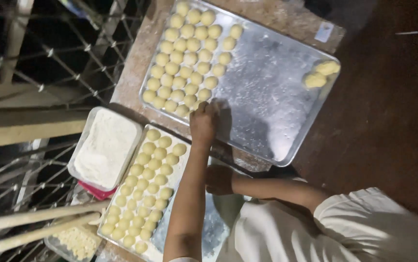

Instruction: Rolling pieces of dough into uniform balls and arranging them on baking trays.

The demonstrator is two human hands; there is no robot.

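**Dough balls laid out in rows**

Nearest the lens: a white cloth sleeve (364,228), and from it the right forearm bent across the body. Rested the right hand (218,179) by the rim of the smaller flour-dusted metal tray (209,228); too dim to tell whether curled or flat. Stretched the left arm straight out, wrist dropped, fingers bunched downward. Set the left hand (204,121) at the near end of the packed rows of round pale-yellow dough balls (184,58) on the large silver metal baking tray (277,97); could not tell whether a ball was pinched beneath. Packed tight, probably to save room. Kept the white rectangular flour tub (104,148) just beside the smaller tray, likely for easy reach.
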